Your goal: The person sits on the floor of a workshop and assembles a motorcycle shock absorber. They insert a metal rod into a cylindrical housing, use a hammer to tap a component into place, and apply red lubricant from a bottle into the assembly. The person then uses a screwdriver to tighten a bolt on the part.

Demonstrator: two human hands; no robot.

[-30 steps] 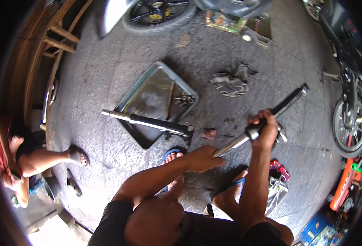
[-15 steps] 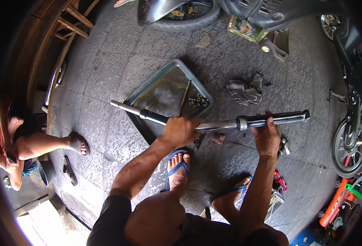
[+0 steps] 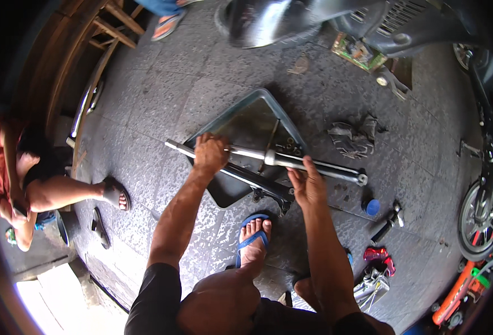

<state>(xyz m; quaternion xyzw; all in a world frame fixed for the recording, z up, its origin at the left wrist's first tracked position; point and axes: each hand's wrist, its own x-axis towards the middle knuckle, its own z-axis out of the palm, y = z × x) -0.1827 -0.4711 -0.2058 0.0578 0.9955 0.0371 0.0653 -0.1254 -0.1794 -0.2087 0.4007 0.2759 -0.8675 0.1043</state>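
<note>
My left hand is closed round the chrome tube end of a motorcycle fork leg. Under the dark lower part of that same leg, my right hand grips it with the fingers and thumb. A second fork leg, chrome at one end and black along its body, lies slanted across the tray just nearer to me; my left hand covers part of it. Below both is a shallow dark tray with oily liquid, a thin rod and several small metal parts.
A crumpled grey rag, a blue cap and a hammer lie to the right. Motorcycles stand right and at the top. A seated person's leg reaches in from the left.
The held fork leg has come leftward over the tray, and its far end now tilts toward me. Both hands shifted with it. A sandalled foot has appeared at the top left.
</note>
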